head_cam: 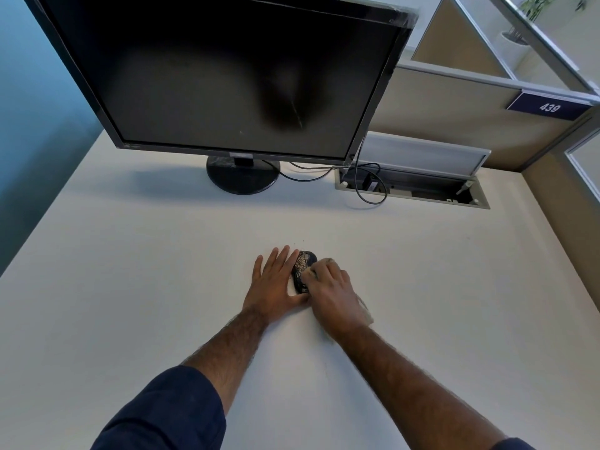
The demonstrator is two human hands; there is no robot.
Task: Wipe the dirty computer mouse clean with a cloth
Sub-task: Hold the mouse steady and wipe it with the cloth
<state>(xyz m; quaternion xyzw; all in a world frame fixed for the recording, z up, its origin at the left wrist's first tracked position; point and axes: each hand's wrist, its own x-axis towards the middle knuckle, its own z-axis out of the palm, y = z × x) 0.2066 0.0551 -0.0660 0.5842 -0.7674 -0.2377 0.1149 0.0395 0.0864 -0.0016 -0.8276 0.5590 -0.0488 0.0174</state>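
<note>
— Starting at the left, what was there?

— A blue wall, then a dark, switched-off monitor (pixel 227 76) on a round black stand (pixel 243 175), set at the back of the white desk (pixel 130 287). Cables (pixel 367 186) ran from it to an open cable tray (pixel 412 186) sunk in the desk to its right.

— And the hands?

— The left hand (pixel 276 284) lay flat on the desk, fingers (pixel 279 258) spread and straight, gripping nothing; its thumb side pressed against the left flank of the mouse (pixel 302 267). A dark blue sleeve (pixel 168 414) was pushed up that forearm.

— Where was the mouse itself?

— Mid-desk, well in front of the monitor, wedged between the two hands. It was black, with pale crumbly grime over its top (a few specks lay on the desk just beyond it too).

— The right hand?

— The right hand (pixel 334 293) was curled over the near right part of the mouse, fingers bent and closed around a beige cloth (pixel 365 310). The cloth showed at the fingertips, touching the mouse, and trailed out behind the palm.

— Further right?

— A beige partition (pixel 454 118) carrying a purple sign (pixel 548 107) reading 439.
</note>
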